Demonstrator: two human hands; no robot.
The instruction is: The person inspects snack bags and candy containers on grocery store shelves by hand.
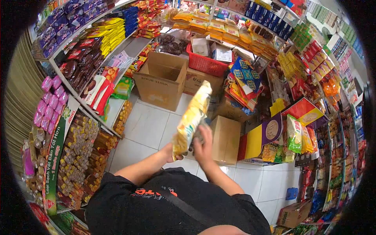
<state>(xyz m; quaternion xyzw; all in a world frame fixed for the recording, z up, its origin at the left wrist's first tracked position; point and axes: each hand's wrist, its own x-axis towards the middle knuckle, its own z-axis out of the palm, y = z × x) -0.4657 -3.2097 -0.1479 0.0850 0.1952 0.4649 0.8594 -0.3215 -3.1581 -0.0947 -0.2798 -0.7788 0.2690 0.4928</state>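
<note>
A long yellow-and-gold snack bag [192, 115] stands tilted up in front of my chest, its top end leaning to the right. My left hand [170, 152] is closed around the bag's lower end, the fingers partly hidden beneath it. My right hand [204, 145] is against the lower right side of the bag, blurred, its fingertips partly out of sight. Beyond the bag on the tiled floor stands an open cardboard box [158, 88]. A closed cardboard box [224, 139] is just to the right of my right hand.
A red plastic basket [207, 64] holding white boxes sits on a carton at the back. Stacked colourful packets [246, 84] lie on boxes to its right. Shelves of bottles [80, 150] line the left, and a yellow-and-purple display stand [260, 137] holds snack bags on the right.
</note>
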